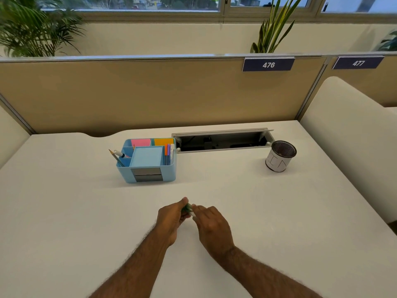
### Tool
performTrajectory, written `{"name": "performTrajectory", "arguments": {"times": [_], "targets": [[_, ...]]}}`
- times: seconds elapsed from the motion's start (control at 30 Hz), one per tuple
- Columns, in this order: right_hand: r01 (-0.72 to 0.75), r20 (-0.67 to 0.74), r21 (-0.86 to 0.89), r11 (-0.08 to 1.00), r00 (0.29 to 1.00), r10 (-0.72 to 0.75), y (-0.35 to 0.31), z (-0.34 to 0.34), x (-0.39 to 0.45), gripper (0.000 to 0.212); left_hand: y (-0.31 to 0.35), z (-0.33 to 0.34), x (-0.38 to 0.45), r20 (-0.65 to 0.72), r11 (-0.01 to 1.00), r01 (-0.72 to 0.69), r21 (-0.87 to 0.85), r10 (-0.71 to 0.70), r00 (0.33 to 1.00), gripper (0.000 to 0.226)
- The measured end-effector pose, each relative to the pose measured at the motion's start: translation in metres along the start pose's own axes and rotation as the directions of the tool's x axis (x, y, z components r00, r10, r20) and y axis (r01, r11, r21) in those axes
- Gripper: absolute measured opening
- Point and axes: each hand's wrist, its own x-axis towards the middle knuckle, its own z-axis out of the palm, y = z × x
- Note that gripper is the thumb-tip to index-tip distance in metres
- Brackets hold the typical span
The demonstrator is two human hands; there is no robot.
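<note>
Both my hands meet over the middle of the white desk [86, 211]. My left hand [170, 220] holds a small green object [186, 208] between thumb and fingers. My right hand [211, 225] pinches the same small object from the right, where a whitish bit shows at its fingertips. The object is mostly hidden by the fingers, and I cannot tell what it is.
A light blue desk organiser [148, 161] with sticky notes, pens and a pencil stands further back. An open cable tray [221, 140] is set into the desk behind it. A mesh pen cup [280, 155] stands at the right. A beige partition closes the back.
</note>
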Motion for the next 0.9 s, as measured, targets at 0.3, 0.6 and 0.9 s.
{"name": "performTrajectory", "arguments": {"times": [0.3,0.6,0.9], "targets": [[-0.81,0.502,0.517,0.276,0.549,0.668,-0.025,-0.019,0.038,0.026,0.013,0.0,-0.007,0.239,0.974,-0.069,-0.216,0.121,0.963,0.031],[-0.909,0.736,0.376,0.183,0.412,0.537,-0.014,-0.016,0.053,0.022,0.013,-0.007,-0.002,0.272,0.968,-0.236,0.083,0.206,0.94,0.036],[-0.81,0.622,0.393,0.435,0.583,0.524,-0.002,0.005,0.118,0.02,0.061,-0.013,0.016,-0.011,0.692,-0.414,0.591,0.52,0.854,0.052]]}}
